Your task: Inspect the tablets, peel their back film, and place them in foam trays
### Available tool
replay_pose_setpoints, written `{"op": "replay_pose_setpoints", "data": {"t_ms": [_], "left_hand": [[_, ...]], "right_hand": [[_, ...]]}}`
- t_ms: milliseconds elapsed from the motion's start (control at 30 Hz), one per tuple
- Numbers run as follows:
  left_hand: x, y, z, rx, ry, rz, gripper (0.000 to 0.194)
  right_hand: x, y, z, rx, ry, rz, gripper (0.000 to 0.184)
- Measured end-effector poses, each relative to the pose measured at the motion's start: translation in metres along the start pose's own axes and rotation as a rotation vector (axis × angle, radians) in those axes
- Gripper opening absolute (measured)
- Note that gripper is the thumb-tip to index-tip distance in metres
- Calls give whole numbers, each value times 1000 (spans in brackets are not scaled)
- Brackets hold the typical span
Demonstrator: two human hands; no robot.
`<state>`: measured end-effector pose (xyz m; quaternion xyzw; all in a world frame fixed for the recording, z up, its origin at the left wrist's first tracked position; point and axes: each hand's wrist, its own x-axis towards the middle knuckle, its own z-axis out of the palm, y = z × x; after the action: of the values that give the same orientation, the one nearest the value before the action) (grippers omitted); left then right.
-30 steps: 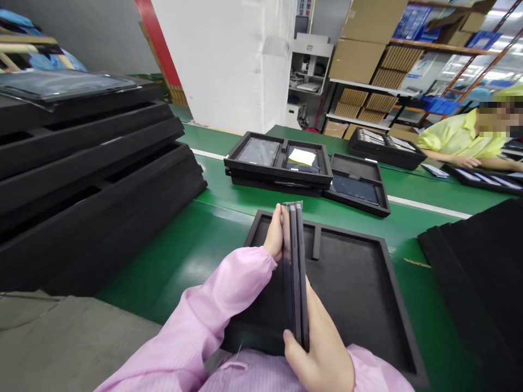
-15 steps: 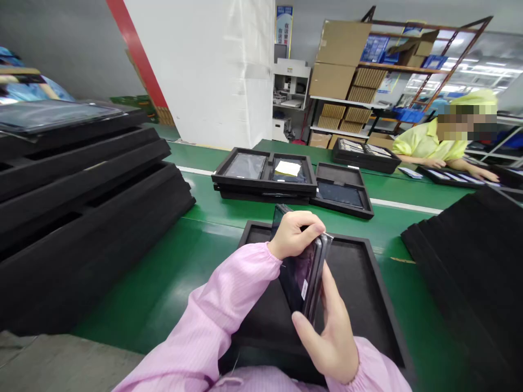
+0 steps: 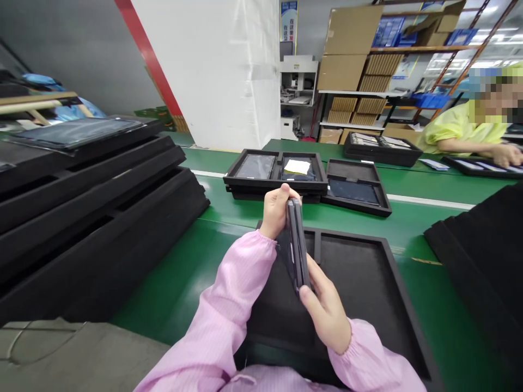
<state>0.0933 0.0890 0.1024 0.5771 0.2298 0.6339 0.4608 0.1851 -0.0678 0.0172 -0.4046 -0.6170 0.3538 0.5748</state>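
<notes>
Two dark tablets (image 3: pixel 297 247), pressed face to face, stand on edge between my hands, their thin sides toward me. My left hand (image 3: pixel 278 209) grips their far upper end, with the fingers partly hidden behind them. Around the near lower end my right hand (image 3: pixel 327 305) is closed, thumb on one side and fingers on the other. Beneath the tablets lies a black foam tray (image 3: pixel 355 272) with a divider between its compartments.
Stacked black foam trays (image 3: pixel 134 223) rise on the left, more trays (image 3: pixel 486 272) on the right. Ahead, a tray stack (image 3: pixel 273 188) holds tablets and a white paper; a two-part tray (image 3: pixel 355 188) sits beside it. A co-worker (image 3: pixel 466 133) in yellow works at the far right.
The tablets have turned from showing a screen face to standing nearly edge-on to me. Both hands turned with them, and the view swung slightly left.
</notes>
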Motion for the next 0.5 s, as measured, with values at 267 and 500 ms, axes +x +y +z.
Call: {"op": "replay_pose_setpoints", "data": {"t_ms": [267,500], "left_hand": [[5,-5,10,-20,-55,-78,70],[4,-4,5,-11,-19,-92,70]], "right_hand": [[8,-10,-1,68,97,38,43],[6,-8,0,71,91,110,45]]}}
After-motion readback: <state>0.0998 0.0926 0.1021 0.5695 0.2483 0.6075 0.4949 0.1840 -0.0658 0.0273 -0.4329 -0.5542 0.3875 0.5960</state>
